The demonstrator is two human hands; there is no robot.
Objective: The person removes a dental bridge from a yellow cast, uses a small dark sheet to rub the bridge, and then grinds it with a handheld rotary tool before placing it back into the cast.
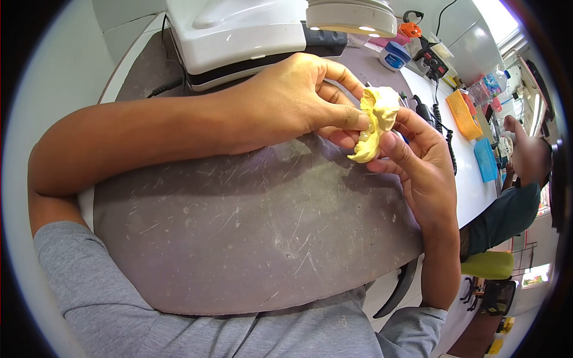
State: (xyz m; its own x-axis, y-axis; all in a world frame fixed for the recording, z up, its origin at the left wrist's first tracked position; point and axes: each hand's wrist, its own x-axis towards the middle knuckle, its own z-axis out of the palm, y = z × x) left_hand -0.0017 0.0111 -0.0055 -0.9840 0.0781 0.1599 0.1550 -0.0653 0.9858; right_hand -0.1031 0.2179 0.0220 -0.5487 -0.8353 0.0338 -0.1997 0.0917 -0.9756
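Observation:
Above the right part of the grey-brown desk mat, a yellow dental cast (385, 107) with tooth-like shapes is held between both hands. My left hand (313, 98) comes in from the left, its thumb pressed on the tooth row and its fingers behind the cast. My right hand (421, 152) grips the cast from the right, with the thumb on its lower right side and fingers around the back. Some fingertips of both hands are hidden behind the cast.
A white machine (239, 36) stands at the back, beside a round lamp head (352, 18). A blue-labelled jar (394, 56), an orange basket (464, 114) and a blue basket (485, 160) are at the right. Another person (507, 209) sits at far right.

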